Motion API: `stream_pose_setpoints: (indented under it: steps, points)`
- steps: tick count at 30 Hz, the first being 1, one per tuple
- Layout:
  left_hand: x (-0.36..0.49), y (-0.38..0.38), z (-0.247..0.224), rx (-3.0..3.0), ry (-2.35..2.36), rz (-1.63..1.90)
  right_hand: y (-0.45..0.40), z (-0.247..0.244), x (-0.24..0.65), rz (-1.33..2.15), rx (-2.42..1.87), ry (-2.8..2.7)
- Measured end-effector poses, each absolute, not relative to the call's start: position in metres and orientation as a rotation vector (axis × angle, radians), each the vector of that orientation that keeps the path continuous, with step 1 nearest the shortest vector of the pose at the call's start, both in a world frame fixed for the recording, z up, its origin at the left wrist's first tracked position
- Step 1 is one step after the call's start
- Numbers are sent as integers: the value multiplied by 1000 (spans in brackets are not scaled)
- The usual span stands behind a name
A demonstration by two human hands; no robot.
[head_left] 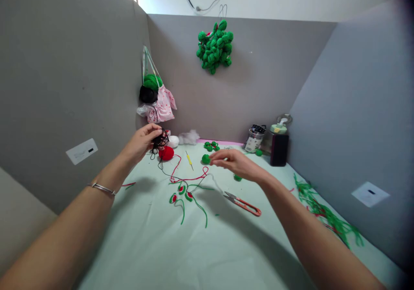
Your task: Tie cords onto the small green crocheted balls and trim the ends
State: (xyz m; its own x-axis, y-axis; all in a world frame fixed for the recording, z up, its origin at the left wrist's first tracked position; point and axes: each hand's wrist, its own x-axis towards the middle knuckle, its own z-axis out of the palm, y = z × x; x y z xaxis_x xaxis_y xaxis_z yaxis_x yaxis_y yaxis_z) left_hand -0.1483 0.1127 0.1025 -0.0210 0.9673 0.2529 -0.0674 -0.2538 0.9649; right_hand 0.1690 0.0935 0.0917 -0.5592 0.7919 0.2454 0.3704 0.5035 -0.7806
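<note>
My left hand (144,140) is closed on a loose tangle of black yarn (160,141), raised near the red yarn ball (166,153). A dark strand hangs down toward three small green and red crocheted pieces (181,189) with green tails. My right hand (230,160) hovers over the table with its fingers bent and close together, beside a green ball (206,159); whether anything thin is between its fingertips is too small to tell. A yellow crochet hook (189,160) lies between the hands. Orange-handled snips (243,204) lie nearer to me.
Green yarn scraps (326,216) lie along the right edge. A tin (254,140), a dark box (279,150) and white stuffing (189,137) stand at the back. A green bundle (215,48) and a pink bag (164,104) hang from the partitions.
</note>
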Motion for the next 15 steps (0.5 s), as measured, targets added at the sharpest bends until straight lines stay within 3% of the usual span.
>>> stream_pose_setpoints:
  steps: [8, 15]
  points:
    - [-119, 102, 121, 1397, 873, 1338, 90, 86, 83, 1294, -496, -1916]
    - [-158, 121, 96, 1312, 1083, 1467, 114, 81, 154, 1311, -679, -1358]
